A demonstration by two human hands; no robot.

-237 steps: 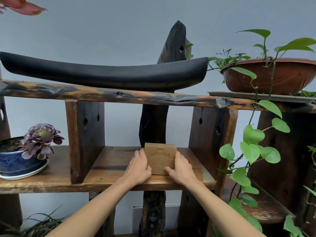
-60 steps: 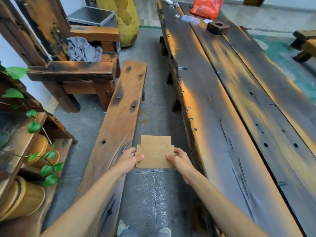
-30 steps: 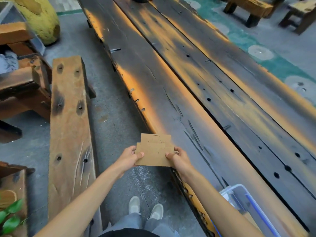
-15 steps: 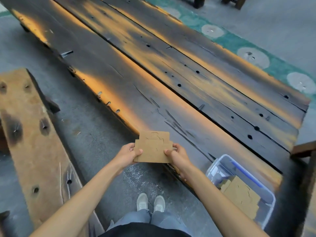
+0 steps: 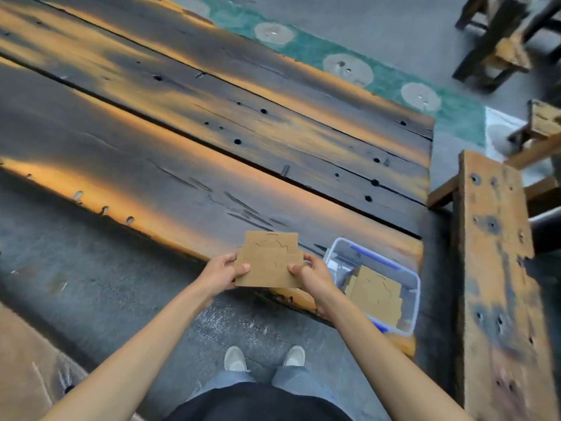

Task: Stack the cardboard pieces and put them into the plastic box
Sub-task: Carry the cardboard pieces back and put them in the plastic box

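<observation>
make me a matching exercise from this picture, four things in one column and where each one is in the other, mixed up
Things:
1. held cardboard stack
2. plastic box
3. cardboard pieces in the box
4. shoes

Places:
A. on the grey floor, at the bottom of the view
B. between the left hand and the right hand, in the air
C. on the near corner of the wooden table
D. inside the clear container

Pairs: 1-B, 2-C, 3-D, 4-A
</observation>
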